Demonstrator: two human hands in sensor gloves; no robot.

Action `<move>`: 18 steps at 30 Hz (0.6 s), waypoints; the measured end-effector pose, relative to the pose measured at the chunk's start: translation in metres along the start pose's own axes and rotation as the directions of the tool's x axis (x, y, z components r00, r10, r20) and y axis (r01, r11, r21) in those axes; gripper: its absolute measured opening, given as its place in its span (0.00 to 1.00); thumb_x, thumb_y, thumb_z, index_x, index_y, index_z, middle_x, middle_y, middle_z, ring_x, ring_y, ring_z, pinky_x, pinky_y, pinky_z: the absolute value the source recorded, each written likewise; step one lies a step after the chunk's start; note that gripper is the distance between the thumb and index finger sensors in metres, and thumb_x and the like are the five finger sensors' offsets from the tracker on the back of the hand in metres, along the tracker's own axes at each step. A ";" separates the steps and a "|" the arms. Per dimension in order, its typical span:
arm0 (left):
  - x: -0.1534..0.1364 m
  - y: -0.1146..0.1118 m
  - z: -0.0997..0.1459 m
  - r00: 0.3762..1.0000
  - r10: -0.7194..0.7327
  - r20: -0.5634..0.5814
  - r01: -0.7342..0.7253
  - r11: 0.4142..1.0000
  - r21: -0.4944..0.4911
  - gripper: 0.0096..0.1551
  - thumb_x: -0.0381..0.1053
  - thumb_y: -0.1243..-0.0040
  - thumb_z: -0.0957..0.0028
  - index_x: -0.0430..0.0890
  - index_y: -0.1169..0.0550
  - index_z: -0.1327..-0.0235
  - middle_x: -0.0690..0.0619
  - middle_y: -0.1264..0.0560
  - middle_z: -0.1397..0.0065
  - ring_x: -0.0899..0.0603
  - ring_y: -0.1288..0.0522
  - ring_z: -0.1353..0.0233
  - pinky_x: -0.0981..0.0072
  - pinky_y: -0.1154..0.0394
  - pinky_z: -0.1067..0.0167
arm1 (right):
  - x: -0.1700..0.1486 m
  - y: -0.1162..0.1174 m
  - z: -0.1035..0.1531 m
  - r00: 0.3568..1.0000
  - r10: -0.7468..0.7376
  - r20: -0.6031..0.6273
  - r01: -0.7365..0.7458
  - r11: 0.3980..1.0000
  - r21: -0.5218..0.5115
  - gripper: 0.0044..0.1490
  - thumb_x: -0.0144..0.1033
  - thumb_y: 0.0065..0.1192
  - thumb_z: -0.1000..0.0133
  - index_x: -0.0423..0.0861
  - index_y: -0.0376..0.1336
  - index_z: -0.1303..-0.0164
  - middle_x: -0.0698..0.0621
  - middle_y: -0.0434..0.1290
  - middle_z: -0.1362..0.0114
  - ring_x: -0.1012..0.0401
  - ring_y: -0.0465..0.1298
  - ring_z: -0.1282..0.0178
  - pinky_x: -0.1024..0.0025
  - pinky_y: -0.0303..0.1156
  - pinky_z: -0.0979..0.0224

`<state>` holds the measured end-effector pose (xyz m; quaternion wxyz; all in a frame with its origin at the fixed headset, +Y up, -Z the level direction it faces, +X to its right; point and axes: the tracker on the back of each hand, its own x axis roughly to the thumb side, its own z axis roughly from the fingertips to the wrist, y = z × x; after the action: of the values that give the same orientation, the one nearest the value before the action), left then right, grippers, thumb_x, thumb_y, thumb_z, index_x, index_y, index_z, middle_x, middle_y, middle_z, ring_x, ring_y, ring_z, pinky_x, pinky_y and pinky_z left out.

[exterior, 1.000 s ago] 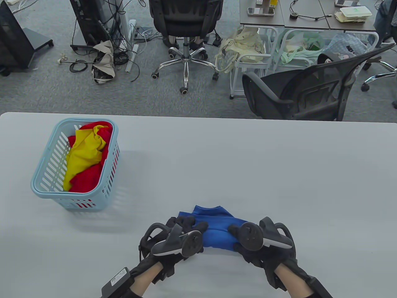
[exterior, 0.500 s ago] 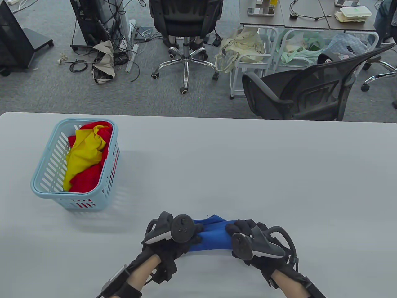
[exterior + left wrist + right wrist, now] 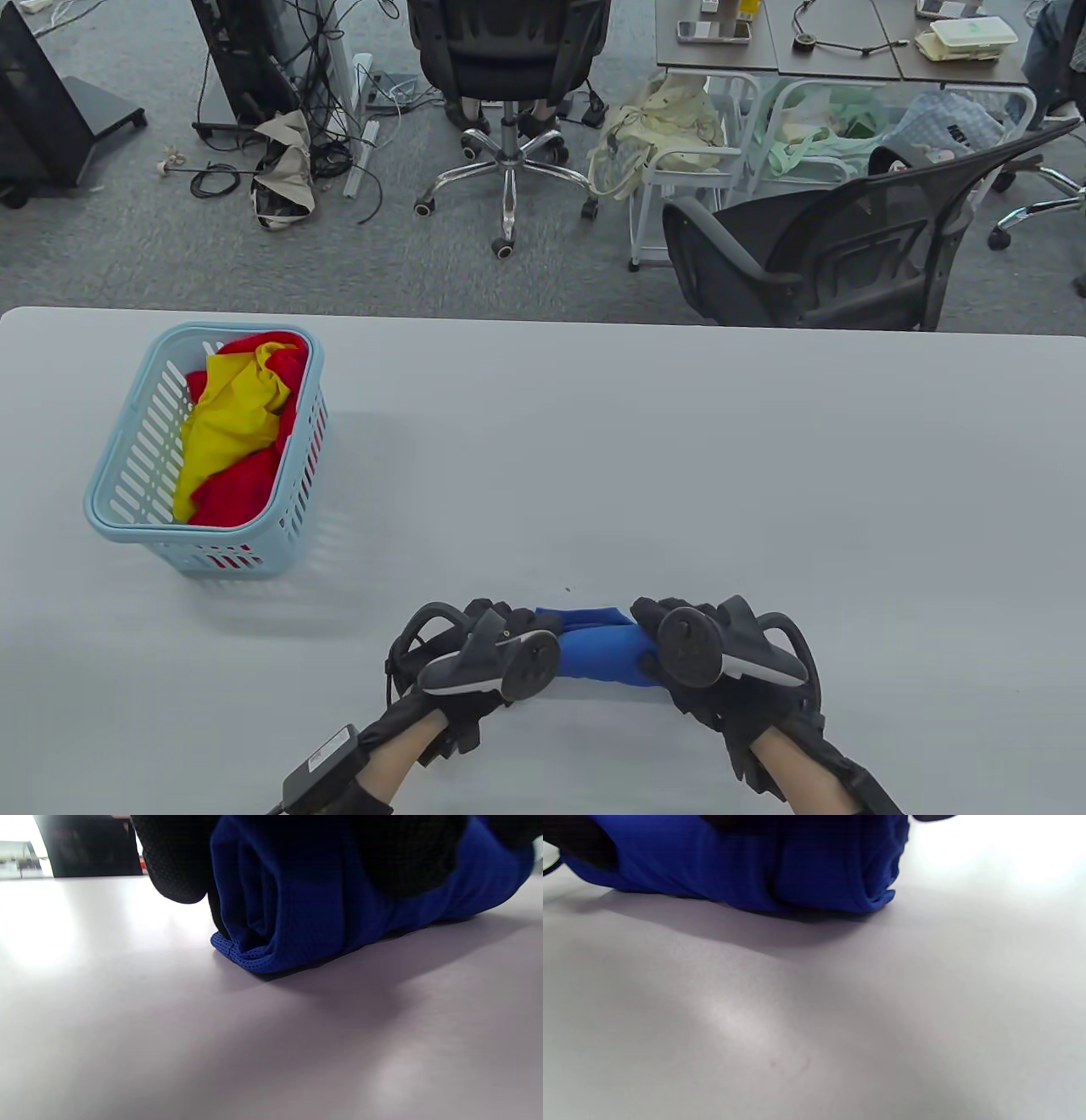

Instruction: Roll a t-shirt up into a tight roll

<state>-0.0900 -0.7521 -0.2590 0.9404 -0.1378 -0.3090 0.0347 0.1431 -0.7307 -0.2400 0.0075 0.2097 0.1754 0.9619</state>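
A blue t-shirt (image 3: 604, 652) lies rolled into a short cylinder on the grey table (image 3: 645, 458), near the front edge. My left hand (image 3: 496, 632) grips its left end, fingers curled over the top. My right hand (image 3: 666, 624) grips the right end the same way. In the left wrist view the blue t-shirt (image 3: 292, 908) shows its spiral end with my gloved fingers (image 3: 178, 861) wrapped over it. Seen from the right wrist, the blue t-shirt (image 3: 763, 870) rests flat on the table, my fingers mostly out of frame.
A light blue basket (image 3: 127, 501) with red and yellow cloth (image 3: 233, 424) stands at the table's left. Beyond the far edge are office chairs (image 3: 814, 246), cables and another desk.
The flat blue flap that stuck out beyond my hands has been wound in. The roll is now thicker and shorter front to back, and both hands have rolled over on it.
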 end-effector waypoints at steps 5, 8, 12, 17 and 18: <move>-0.021 -0.001 -0.002 0.967 0.251 -0.027 -0.253 0.966 -0.061 0.35 0.62 0.50 0.43 0.47 0.25 0.26 0.51 0.13 0.40 0.46 0.14 0.45 0.47 0.23 0.34 | 0.014 0.007 -0.001 0.996 0.081 0.040 -0.082 0.996 0.016 0.51 0.51 0.55 0.32 0.51 0.34 0.09 0.41 0.39 0.07 0.37 0.45 0.08 0.33 0.46 0.18; -0.021 -0.001 0.000 0.963 0.261 -0.068 -0.262 0.965 -0.016 0.35 0.61 0.56 0.39 0.46 0.28 0.23 0.48 0.15 0.39 0.42 0.16 0.43 0.44 0.25 0.32 | 0.017 0.019 -0.010 0.986 0.163 0.015 -0.164 0.984 0.069 0.57 0.55 0.55 0.34 0.50 0.28 0.10 0.41 0.37 0.07 0.38 0.45 0.08 0.35 0.46 0.18; 0.009 0.003 0.009 0.973 -0.199 -0.113 0.210 0.973 0.091 0.40 0.66 0.66 0.40 0.52 0.39 0.15 0.47 0.26 0.20 0.38 0.25 0.24 0.40 0.31 0.26 | 0.011 0.019 -0.019 0.996 0.092 0.003 -0.092 0.990 0.103 0.56 0.59 0.51 0.33 0.51 0.28 0.10 0.42 0.38 0.07 0.38 0.46 0.09 0.35 0.47 0.19; 0.017 -0.022 -0.006 0.955 -0.292 -0.057 0.286 0.953 -0.098 0.46 0.68 0.69 0.42 0.50 0.57 0.14 0.46 0.44 0.09 0.34 0.40 0.13 0.37 0.36 0.22 | 0.010 0.020 -0.018 0.998 0.063 0.010 -0.064 0.992 0.110 0.56 0.61 0.48 0.33 0.49 0.27 0.09 0.40 0.38 0.07 0.37 0.44 0.08 0.35 0.47 0.19; 0.012 -0.025 -0.010 0.966 -0.252 -0.062 0.240 0.958 -0.159 0.47 0.68 0.71 0.42 0.48 0.61 0.15 0.45 0.49 0.08 0.34 0.44 0.12 0.37 0.38 0.22 | 0.011 0.020 -0.018 0.997 0.073 0.010 -0.073 0.991 0.108 0.56 0.61 0.47 0.33 0.48 0.27 0.09 0.39 0.38 0.07 0.37 0.45 0.08 0.35 0.47 0.19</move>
<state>-0.0750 -0.7768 -0.2532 0.9362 -0.1698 -0.2868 -0.1115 0.1269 -0.7548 -0.2443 -0.0386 0.2192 0.2197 0.9498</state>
